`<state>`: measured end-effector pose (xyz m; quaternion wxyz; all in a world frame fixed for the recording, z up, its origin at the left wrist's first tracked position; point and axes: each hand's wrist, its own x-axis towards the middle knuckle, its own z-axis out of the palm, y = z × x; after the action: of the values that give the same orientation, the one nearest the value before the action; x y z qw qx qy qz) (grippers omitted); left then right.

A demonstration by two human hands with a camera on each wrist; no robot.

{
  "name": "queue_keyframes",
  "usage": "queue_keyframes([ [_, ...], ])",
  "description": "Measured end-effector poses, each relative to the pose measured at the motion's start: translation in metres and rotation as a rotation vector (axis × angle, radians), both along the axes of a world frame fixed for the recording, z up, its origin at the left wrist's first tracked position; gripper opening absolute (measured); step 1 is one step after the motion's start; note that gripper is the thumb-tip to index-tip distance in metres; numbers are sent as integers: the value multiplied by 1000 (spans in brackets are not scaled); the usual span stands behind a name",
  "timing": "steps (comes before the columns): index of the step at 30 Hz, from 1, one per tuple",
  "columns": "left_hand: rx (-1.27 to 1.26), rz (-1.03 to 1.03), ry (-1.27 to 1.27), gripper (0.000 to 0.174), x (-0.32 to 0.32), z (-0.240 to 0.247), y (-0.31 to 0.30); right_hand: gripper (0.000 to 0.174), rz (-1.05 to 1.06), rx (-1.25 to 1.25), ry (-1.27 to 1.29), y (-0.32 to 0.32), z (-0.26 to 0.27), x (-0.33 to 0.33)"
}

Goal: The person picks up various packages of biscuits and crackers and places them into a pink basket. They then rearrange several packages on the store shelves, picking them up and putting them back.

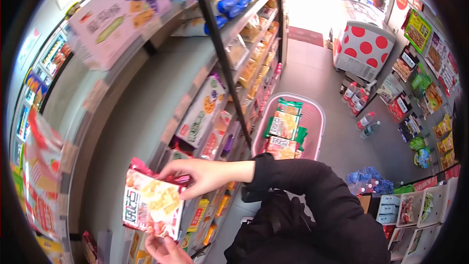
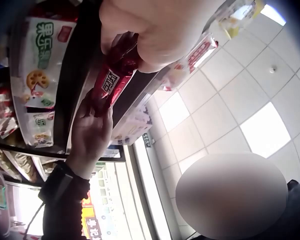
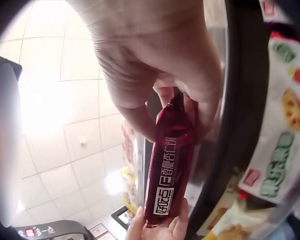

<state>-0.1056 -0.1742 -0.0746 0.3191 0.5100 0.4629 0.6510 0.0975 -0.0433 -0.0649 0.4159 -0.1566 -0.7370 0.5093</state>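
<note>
Both hands hold a red-and-white biscuit pack in front of the shelf, its printed front facing up in the head view. My right hand grips its upper right edge, the thumb lying near the front. At the lower edge, my left hand pinches the pack with its fingertips. In the left wrist view the narrow red side of the pack shows between the left hand and the right hand. From the right wrist, the red pack appears lengthwise, with white lettering.
A long shelf board runs along the left, with a pink carton higher up. Lower tiers hold snack packs. On the floor stands a pink basket with several green-and-white packs. Beyond it are bottles and a red-dotted freezer.
</note>
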Motion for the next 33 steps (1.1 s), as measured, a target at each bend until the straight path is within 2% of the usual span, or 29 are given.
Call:
queue_keyframes([
  [2,-16,-132,18,38,22,-22,13,54,-49,-72,69,-6,-16,45],
  [3,-62,-188,-102,36,40,-27,20,56,-61,-150,142,-10,-25,64],
  [5,-164,-288,-157,37,77,-30,34,65,-166,-403,184,-24,-34,108],
  [7,-260,-412,-161,36,105,-47,49,67,-214,-665,194,-37,-55,148],
  [9,-395,-570,-174,35,132,-66,63,64,-304,-821,191,-52,-71,181],
  [11,-457,-690,-154,34,161,-96,75,58,-394,-867,136,-63,-122,214],
  [13,-519,-829,-184,35,195,-116,84,52,-429,-910,153,-76,-135,244],
  [15,-658,-929,-193,38,223,-141,92,46,-607,-1070,97,-89,-135,274],
  [16,-682,-959,-74,43,237,-146,94,42,-680,-1017,117,-90,-136,288],
  [17,-700,-1000,-15,47,248,-151,95,39,-756,-1061,19,-92,-131,305],
  [19,-763,-1012,71,49,261,-154,91,36,-1024,-945,-122,-91,-141,333],
  [20,-767,-1006,69,49,263,-155,90,37,-1122,-847,-254,-91,-163,353],
  [22,-761,-1103,96,48,262,-157,86,40,-1322,-590,-589,-84,-165,374],
  [23,-765,-1097,98,48,259,-160,85,41,-1385,-604,-689,-82,-166,382],
  [25,-804,-1107,160,41,250,-165,85,41,-1426,-644,-937,-74,-178,392],
  [26,-813,-1076,169,37,244,-167,84,41,-1420,-645,-935,-70,-185,396],
  [28,-802,-1036,142,38,229,-175,81,43,-1345,-721,-1105,-61,-191,397],
  [31,-825,-962,94,36,208,-175,76,41,-1287,-752,-1176,-48,-214,395],
  [33,-907,-892,101,34,196,-173,74,46,-1282,-746,-1185,-42,-240,393],
])
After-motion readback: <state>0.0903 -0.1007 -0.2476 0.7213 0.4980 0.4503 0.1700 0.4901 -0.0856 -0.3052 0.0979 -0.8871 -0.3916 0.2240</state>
